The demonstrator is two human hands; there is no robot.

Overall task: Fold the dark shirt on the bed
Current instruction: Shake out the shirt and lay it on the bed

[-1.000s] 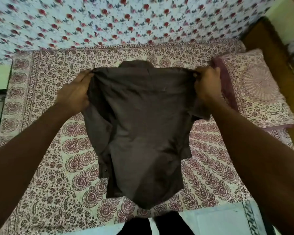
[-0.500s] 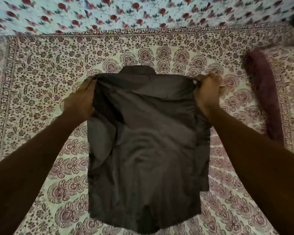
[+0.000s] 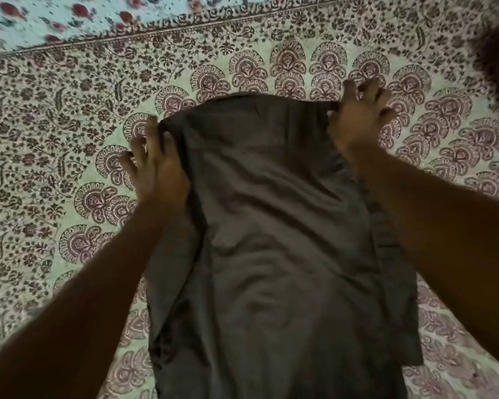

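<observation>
Observed: the dark grey-brown cloth shirt (image 3: 271, 254) lies lengthwise on the cream bedspread with maroon paisley print (image 3: 69, 139). Its top edge is farthest from the camera and its lower hem runs out of frame. The left hand (image 3: 156, 168) pinches one top corner, other fingers spread. The right hand (image 3: 357, 125) grips the opposite corner, fingers curled.

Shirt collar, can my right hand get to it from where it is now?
Probably yes: the collar lies near the right hand with nothing between, though that hand grips the shirt at its shoulder and must let go first.
</observation>
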